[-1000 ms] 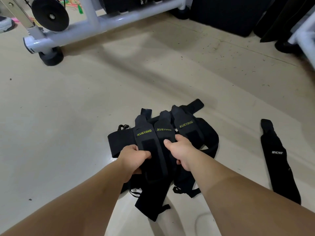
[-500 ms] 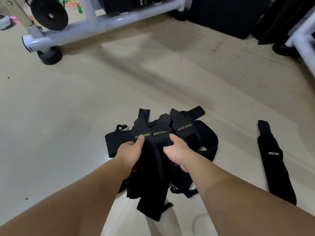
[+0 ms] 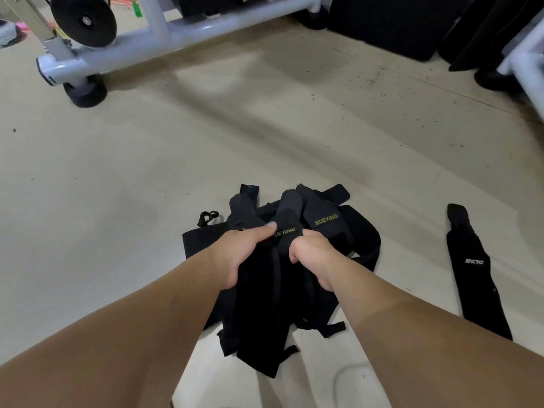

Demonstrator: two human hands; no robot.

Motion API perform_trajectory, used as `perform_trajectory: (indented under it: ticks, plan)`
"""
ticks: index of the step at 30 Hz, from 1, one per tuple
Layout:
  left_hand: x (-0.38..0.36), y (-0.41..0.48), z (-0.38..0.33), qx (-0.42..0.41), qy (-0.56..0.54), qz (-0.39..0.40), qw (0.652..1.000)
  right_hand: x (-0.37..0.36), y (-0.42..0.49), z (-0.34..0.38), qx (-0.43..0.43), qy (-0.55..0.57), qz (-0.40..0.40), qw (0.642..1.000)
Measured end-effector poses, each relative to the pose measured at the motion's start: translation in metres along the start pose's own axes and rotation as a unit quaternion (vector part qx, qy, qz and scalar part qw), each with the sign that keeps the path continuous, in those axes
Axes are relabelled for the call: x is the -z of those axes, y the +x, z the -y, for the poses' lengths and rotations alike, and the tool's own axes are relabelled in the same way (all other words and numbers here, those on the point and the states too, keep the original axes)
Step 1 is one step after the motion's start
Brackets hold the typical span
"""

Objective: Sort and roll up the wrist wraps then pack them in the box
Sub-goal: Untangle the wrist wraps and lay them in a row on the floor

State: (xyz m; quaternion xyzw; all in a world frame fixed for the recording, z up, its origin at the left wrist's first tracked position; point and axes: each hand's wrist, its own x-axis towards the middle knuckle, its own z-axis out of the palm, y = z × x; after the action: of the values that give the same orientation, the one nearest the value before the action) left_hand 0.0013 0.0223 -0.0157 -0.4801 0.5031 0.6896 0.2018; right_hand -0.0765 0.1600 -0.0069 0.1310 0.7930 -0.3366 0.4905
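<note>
A heap of black wrist wraps (image 3: 326,219) with yellow-green lettering lies on the beige floor in front of me. My left hand (image 3: 235,251) grips the left wrap of the heap, its thumb stretched over the lettering of the middle wrap. My right hand (image 3: 312,254) grips the middle of the heap with curled fingers. The wraps' lower ends hang loose between my forearms. One separate black wrap (image 3: 474,272) with white lettering lies flat on the floor to the right, apart from the heap. No box is in view.
A white gym machine frame (image 3: 164,42) on a black foot, with a black weight plate (image 3: 84,20), stands at the back left. Black padded items (image 3: 394,22) stand at the back, another white frame (image 3: 527,66) at the far right. Bare floor lies between.
Both hands have slid up the wraps toward the lettering. The wraps' upper ends have folded over, and the left wrap's lettering is now covered by my left hand.
</note>
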Motion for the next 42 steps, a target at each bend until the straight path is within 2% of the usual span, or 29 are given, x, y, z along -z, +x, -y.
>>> perform_trajectory:
  ticks: [3,5,8,11,13,16,19,24,26,30,34,36,38,42]
  plan:
    - [-0.004,0.005,0.002,0.0,0.035,-0.014,0.999,0.0,-0.005,-0.008,0.009,-0.003,0.015,1.0]
    - [-0.005,0.005,0.0,0.001,0.034,-0.025,0.999,0.003,0.003,-0.003,0.017,0.025,-0.006,1.0]
    - [-0.007,0.003,-0.005,-0.025,0.026,-0.038,0.999,0.014,0.012,0.007,-0.009,0.108,-0.071,0.992]
    - [-0.008,-0.003,-0.002,-0.038,0.013,-0.032,0.999,0.015,0.016,0.002,0.0,0.271,-0.054,0.961]
    - [-0.009,-0.007,0.0,-0.037,0.006,-0.008,0.999,0.011,0.018,-0.005,0.002,0.325,-0.03,0.945]
    - [-0.012,-0.006,0.004,-0.058,0.021,-0.003,0.998,0.01,0.028,-0.011,0.002,0.327,0.009,0.945]
    - [-0.012,-0.002,0.006,-0.105,0.037,-0.045,0.993,0.01,0.037,-0.01,0.023,0.322,0.001,0.947]
    - [-0.023,-0.005,0.005,-0.243,0.075,-0.075,0.964,0.013,0.051,-0.011,0.023,0.308,0.014,0.951]
    - [-0.029,-0.012,-0.001,-0.269,0.062,-0.094,0.956,0.016,0.064,-0.011,0.023,0.314,0.008,0.949]
    - [-0.035,-0.017,-0.012,-0.272,0.036,-0.1,0.957,0.022,0.036,0.0,0.032,0.33,0.042,0.942]
    - [-0.046,-0.03,-0.022,-0.28,0.023,-0.031,0.959,0.03,0.014,0.006,0.06,0.344,0.101,0.932]
    - [-0.053,-0.034,-0.023,-0.253,0.016,-0.008,0.967,0.031,0.005,0.008,0.065,0.389,0.128,0.91]
    - [-0.058,-0.036,-0.024,-0.227,0.022,-0.016,0.973,0.032,-0.001,0.01,0.067,0.427,0.153,0.889]
    - [-0.051,-0.023,-0.025,-0.235,0.056,-0.052,0.969,0.037,-0.006,0.007,0.082,0.43,0.157,0.886]
